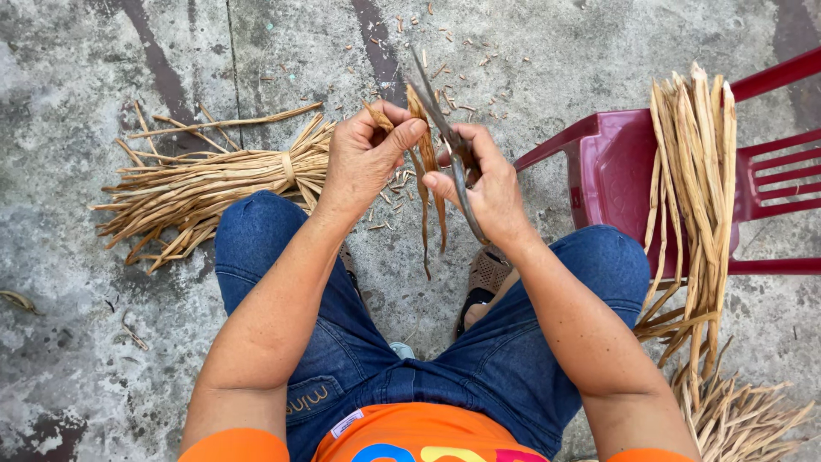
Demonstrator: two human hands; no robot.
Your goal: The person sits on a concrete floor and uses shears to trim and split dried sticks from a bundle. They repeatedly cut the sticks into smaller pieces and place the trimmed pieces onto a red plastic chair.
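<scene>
Seen from above, a seated person's left hand point(363, 162) pinches a dried brown plant strip point(425, 171), fingers closed around its top. The right hand point(487, 192) grips metal scissors point(449, 141) against the strip. A tied bundle point(201, 188) lies on the concrete floor point(68, 325); loose strips point(697, 197) drape over a red plastic chair point(611, 171).

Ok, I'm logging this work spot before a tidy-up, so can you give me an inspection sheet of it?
Surface: grey stained concrete floor.
Job's things: dried plant strips pinched in the left hand; scissors in the right hand.
Clutter: small cut scraps scattered on the floor.
Grippers: both hands closed on their items.
Cables: nothing seen.
Surroundings: tied bundle on the floor; red plastic chair bearing a sheaf of strips; loose pile below it.
</scene>
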